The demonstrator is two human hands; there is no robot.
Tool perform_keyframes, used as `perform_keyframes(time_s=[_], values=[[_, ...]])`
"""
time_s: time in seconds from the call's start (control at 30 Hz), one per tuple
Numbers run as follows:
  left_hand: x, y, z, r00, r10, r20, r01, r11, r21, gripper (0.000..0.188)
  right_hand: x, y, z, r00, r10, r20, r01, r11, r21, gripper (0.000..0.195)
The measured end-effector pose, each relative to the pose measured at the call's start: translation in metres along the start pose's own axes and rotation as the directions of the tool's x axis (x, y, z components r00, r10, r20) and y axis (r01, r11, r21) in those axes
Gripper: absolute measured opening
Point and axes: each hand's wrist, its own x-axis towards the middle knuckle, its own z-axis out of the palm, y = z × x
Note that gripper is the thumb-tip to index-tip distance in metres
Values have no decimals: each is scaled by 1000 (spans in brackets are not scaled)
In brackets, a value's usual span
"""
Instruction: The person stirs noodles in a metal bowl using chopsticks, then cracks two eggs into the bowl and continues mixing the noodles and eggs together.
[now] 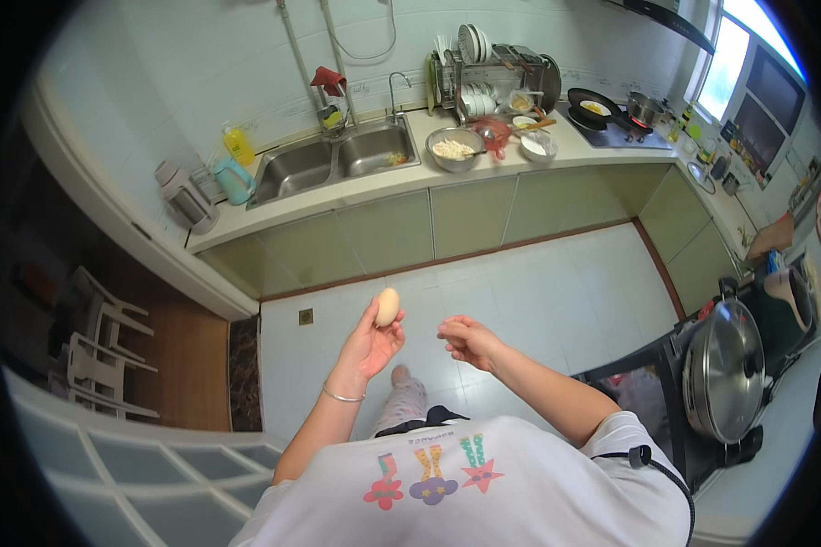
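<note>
An egg (387, 307) with a pale brown shell is held upright between the thumb and fingers of my left hand (375, 342), over the tiled floor. My right hand (471, 342) is to the right of it, with its fingers loosely curled; whether anything is inside them cannot be told. The two hands do not touch. Beyond them, on the counter, stands a steel bowl (453, 149) of pale, crumbly food with a utensil in it. A smaller white bowl (538, 146) with white contents is to its right, beside a red plastic bag (494, 137).
A double steel sink (294, 172) is set in the counter, left of a dish rack (496, 72). Yellow food lies in a black frying pan (592, 108) by the gas hob (619, 135). A large lidded steel pan (725, 372) stands close on the right; chairs (106, 362) are through the doorway.
</note>
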Motion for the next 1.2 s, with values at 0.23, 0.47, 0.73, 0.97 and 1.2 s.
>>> perform_keyframes(time_s=[0.23, 0.47, 0.73, 0.97, 1.2], values=[[152, 110, -29, 988, -99, -118, 99, 995, -5, 40, 144, -130, -36, 949, -193, -251, 197, 980, -10, 26], [287, 214, 1, 994, -103, -45, 106, 992, 63, 34, 273, -251, -81, 853, -379, -359, 380, 922, -73, 24], [423, 279, 5, 987, -14, -161, 38, 988, 148, 31, 418, -318, -145, 856, -324, -403, 372, 927, 44, 67], [584, 327, 7, 986, 44, -160, 30, 902, 431, 27, 464, -349, -138, 814, -317, -486, 357, 934, -11, 78], [715, 340, -10, 955, 226, -193, 82, 422, 903, 32, 510, -374, -143, 802, -309, -511, 377, 925, 33, 72]])
